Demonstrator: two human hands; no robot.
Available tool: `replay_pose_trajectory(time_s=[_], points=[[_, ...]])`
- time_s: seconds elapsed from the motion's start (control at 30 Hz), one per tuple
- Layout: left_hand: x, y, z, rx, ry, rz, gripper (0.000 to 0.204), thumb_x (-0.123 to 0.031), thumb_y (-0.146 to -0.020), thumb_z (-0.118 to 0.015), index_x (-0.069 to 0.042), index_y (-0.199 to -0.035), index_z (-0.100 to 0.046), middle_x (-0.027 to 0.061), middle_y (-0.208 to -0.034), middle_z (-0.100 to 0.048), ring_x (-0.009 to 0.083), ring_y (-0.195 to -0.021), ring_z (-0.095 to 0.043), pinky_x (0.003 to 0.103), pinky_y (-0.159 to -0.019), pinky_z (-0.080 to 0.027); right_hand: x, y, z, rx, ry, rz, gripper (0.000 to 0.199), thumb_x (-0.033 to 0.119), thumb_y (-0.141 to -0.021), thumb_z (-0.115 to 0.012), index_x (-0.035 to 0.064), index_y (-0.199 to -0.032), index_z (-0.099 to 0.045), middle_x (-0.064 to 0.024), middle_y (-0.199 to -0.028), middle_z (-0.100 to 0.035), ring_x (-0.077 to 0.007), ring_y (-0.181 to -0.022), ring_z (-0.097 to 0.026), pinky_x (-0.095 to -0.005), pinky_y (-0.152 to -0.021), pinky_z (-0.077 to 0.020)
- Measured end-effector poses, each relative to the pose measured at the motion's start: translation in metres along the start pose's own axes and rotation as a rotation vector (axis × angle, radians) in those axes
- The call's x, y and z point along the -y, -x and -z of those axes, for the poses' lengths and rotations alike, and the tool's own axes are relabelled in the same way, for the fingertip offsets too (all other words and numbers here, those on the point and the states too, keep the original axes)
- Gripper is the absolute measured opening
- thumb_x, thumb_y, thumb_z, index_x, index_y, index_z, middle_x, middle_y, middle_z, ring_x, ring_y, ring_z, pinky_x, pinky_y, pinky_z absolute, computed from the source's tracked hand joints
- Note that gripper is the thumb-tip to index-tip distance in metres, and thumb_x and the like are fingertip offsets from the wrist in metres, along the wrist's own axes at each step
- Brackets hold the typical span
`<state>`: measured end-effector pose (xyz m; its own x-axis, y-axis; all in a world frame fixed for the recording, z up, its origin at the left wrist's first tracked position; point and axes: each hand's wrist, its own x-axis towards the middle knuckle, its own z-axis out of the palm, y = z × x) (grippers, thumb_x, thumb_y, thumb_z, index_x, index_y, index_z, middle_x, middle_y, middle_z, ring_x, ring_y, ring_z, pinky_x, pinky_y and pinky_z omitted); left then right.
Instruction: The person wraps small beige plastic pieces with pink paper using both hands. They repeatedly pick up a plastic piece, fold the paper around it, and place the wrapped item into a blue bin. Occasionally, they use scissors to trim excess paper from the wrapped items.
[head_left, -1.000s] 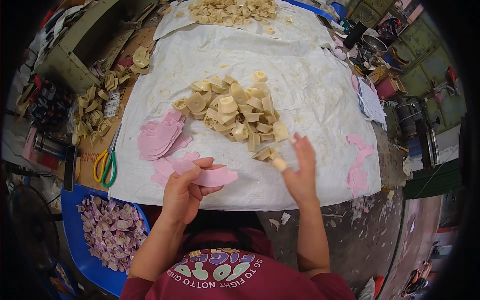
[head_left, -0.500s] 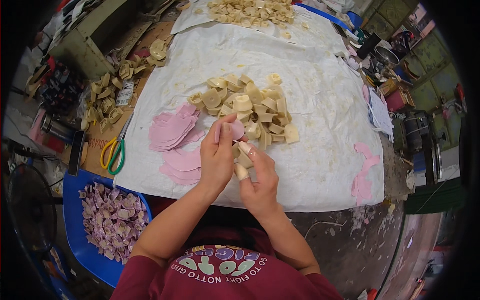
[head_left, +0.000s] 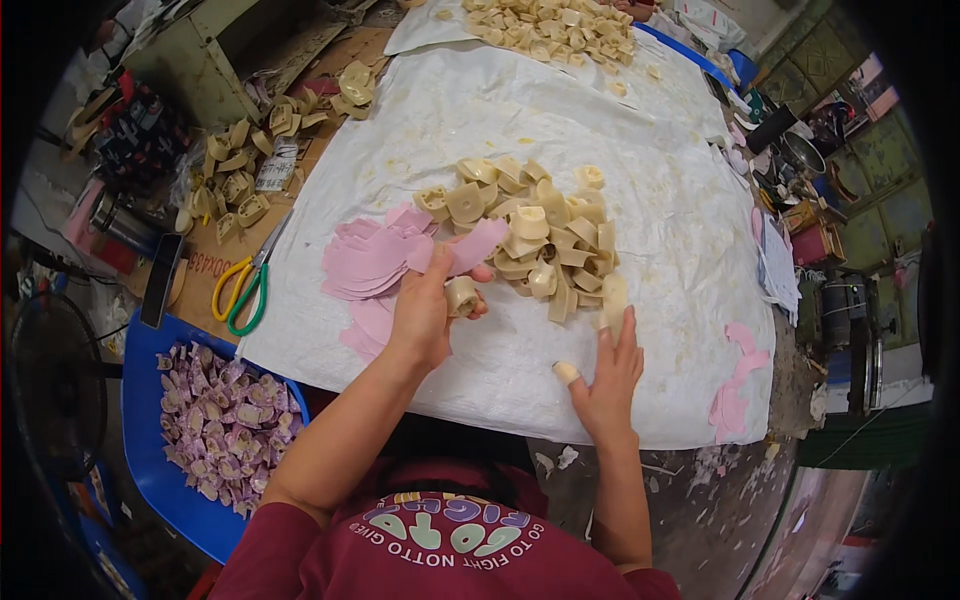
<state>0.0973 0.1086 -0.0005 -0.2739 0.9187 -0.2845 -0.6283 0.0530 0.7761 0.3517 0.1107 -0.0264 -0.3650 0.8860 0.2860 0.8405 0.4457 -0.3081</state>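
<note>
Left hand (head_left: 424, 312), beige piece (head_left: 461, 297) inside (strip (head_left: 482, 247) too)

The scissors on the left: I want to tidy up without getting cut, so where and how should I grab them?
Take the scissors by the yellow loop and green loop together, probably best from the person's side: both loops face that way, while the blades point away. The left hand is nearer but occupied.

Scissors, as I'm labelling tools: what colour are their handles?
One yellow handle, one green handle; best in the head view.
</note>
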Motion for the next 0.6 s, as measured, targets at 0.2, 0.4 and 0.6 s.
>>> replay_pose_trajectory(time_s=[0.2,0.4,0.6], points=[[-0.002,0.016,0.006,-0.048,0.042,0.096,0.043,-0.038,-0.103,-0.037,0.001,-0.114,-0.051,0.0155,-0.090,-0.065,0.0235,-0.064,-0.061,0.036,-0.061,-0.051,-0.017,-0.007,-0.011,-0.362,-0.327,-0.094,0.062,0.016,-0.079,-0.067,-0.0016,-0.134,-0.043,-0.0274,-0.153,-0.015,-0.0436,-0.141,-0.021,-0.0531,-0.113,-0.0191],[-0.008,0.051,-0.017,-0.086,0.315,0.278,0.046,-0.039,-0.103,-0.032,0.000,-0.116,-0.051,0.0153,-0.104,-0.064,0.0245,-0.083,-0.064,0.038,-0.074,-0.051,0.100,-0.012,0.013,-0.121,-0.401,0.548,0.040,0.008,-0.081,-0.061,0.0023,-0.120,-0.056,-0.0224,-0.141,-0.043,-0.0406,-0.137,-0.031,-0.0544,-0.112,-0.0215],[-0.023,0.080,0.023,0.102,0.302,0.339,0.047,-0.040,-0.103,-0.034,-0.001,-0.125,-0.048,0.0143,-0.116,-0.061,0.0248,-0.101,-0.063,0.040,-0.091,-0.047,0.115,-0.034,0.015,0.117,-0.726,0.551,0.037,0.001,-0.078,-0.061,0.0025,-0.115,-0.056,-0.0188,-0.133,-0.053,-0.0373,-0.124,-0.049,-0.0467,-0.102,-0.0397]])
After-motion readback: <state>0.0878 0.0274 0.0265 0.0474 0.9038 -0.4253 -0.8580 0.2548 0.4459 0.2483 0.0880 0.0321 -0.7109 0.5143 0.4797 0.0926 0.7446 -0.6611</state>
